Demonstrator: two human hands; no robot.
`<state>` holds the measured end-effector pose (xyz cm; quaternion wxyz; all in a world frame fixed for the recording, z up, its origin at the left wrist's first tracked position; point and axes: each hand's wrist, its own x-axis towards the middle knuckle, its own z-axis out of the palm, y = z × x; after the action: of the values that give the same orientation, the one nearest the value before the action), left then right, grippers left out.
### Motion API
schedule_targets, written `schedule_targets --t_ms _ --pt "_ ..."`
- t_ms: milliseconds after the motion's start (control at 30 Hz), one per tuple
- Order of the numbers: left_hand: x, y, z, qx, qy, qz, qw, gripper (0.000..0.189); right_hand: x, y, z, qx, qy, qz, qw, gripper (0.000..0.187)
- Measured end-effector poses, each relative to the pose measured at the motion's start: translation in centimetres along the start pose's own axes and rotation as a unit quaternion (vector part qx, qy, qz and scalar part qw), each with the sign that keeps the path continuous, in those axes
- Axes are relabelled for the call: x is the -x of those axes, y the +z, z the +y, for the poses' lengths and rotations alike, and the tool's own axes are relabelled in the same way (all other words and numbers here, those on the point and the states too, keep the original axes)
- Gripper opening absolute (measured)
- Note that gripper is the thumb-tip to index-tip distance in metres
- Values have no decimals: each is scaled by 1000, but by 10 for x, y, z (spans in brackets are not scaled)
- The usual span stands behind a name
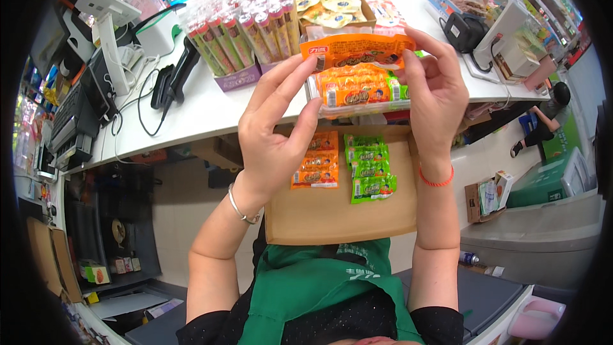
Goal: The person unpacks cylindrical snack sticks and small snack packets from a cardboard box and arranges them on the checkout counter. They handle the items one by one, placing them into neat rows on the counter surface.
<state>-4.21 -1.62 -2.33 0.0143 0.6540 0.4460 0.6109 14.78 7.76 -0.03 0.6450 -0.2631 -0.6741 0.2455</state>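
An orange snack packet (357, 51) is stretched between my two hands above a clear plastic tray (364, 109) of orange and green packets. My right hand (433, 86) pinches its right end between thumb and fingers. The fingertips of my left hand (282, 120) touch its left end, with the thumb apart below; how firmly they grip cannot be told. Under my hands a shallow cardboard box (316, 215) rests at my lap. Inside it lie a column of orange packets (316, 172) on the left and a column of green packets (375, 187) on the right.
On the white counter (210, 115) stand tube-shaped candies (244, 33) in purple boxes and a box of yellow-wrapped snacks (335, 5). A barcode scanner (179, 74) with its cable lies to the left. A black device (463, 32) is at the right. Another person (555, 110) sits at far right.
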Motion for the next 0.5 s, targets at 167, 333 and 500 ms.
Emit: schedule_targets --t_ms 167,333,500 --pt "33 -20 18 -24 -24 -24 999 53 43 -10 -23 11 10 -4 1000 30" --pt "88 -32 27 -25 -89 -72 993 55 102 -22 -25 16 49 -23 998 28" --pt "139 -33 19 -19 -226 -157 961 56 183 -13 11 -4 249 -61 967 18"
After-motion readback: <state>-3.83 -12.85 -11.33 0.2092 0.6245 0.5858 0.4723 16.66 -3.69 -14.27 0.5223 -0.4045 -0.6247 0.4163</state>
